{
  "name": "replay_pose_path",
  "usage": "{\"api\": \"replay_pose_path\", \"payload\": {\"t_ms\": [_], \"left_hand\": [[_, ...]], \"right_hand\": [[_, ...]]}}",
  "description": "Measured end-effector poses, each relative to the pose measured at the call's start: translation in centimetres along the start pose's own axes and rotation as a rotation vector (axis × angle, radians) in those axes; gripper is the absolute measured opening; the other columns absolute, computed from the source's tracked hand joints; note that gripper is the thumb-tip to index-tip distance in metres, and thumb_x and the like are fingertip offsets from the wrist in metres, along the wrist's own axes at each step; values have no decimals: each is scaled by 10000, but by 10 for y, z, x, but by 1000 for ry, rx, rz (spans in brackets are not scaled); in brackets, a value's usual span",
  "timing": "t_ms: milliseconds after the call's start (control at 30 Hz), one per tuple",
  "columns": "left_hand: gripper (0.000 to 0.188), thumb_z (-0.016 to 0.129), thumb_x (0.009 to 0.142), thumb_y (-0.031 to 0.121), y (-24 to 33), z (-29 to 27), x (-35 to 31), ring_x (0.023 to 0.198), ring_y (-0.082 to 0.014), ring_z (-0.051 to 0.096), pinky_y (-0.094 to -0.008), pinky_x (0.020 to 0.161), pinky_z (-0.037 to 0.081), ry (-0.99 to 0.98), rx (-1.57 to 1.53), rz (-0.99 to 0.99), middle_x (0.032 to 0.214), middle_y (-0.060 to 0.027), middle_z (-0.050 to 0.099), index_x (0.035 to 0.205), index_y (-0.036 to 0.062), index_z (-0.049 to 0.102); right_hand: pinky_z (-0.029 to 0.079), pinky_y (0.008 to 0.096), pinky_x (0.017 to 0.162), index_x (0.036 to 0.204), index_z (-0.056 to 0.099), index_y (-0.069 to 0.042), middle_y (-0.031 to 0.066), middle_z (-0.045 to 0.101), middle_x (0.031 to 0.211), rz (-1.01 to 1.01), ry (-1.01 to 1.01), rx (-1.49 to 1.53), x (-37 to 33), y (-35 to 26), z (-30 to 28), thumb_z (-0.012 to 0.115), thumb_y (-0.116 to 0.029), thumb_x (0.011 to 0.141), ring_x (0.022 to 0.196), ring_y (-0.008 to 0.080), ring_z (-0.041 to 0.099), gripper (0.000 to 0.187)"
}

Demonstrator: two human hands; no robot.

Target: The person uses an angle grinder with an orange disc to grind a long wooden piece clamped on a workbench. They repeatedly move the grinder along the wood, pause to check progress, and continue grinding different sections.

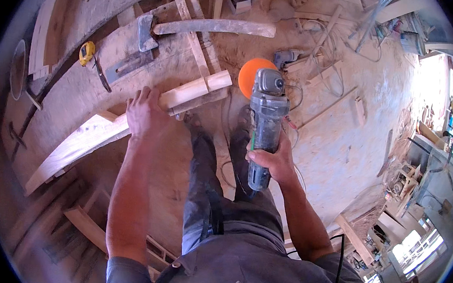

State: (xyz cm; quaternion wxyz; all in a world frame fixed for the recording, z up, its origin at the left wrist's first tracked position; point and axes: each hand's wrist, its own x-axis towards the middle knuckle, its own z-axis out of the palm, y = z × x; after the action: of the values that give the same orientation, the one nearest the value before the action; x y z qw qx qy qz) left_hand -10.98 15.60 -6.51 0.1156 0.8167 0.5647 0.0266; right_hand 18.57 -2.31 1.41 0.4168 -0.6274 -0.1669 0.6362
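Note:
My left hand (146,115) grips a long, pale, curved wooden piece (85,138), with its fingers over the upper side. The piece lies slantwise along the workbench edge, its narrower rounded end pointing right, toward my other hand's tool. In my right hand (277,161) is a grey angle grinder (267,118), held upright in view by its body. An orange disc (249,75) is fitted at its far end, just beyond the wood's right end and apart from it. Whether the disc spins, I cannot tell.
On the bench (62,99) lie an axe (214,28), a yellow tape measure (86,53), a dark-handled tool (103,77) and a flat metal plate (128,67). A thin wooden strip (190,29) crosses under the axe handle. A blue power tool (286,57), cords and offcuts litter the floor.

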Motion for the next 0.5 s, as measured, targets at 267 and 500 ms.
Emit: {"api": "replay_pose_path", "payload": {"t_ms": [267, 500], "left_hand": [[314, 697, 850, 147, 18, -63, 44, 1101, -404, 710, -504, 953, 546, -506, -24, -177, 1127, -198, 752, 1149, 68, 748], [308, 662, 892, 149, 8, -73, 61, 1087, -434, 713, -506, 936, 552, -660, -119, -192, 1101, -268, 744, 1147, -2, 742]], "right_hand": [[549, 372, 822, 1261, 620, -1, 63, 693, 954, -103, -45, -188, -2, 3, 22, 863, -147, 731, 874, 207, 675, 601], [561, 383, 800, 1237, 611, -10, 66, 673, 968, -47, 64, -154, 6, -14, 30, 866, -167, 707, 850, 211, 672, 609]]}}
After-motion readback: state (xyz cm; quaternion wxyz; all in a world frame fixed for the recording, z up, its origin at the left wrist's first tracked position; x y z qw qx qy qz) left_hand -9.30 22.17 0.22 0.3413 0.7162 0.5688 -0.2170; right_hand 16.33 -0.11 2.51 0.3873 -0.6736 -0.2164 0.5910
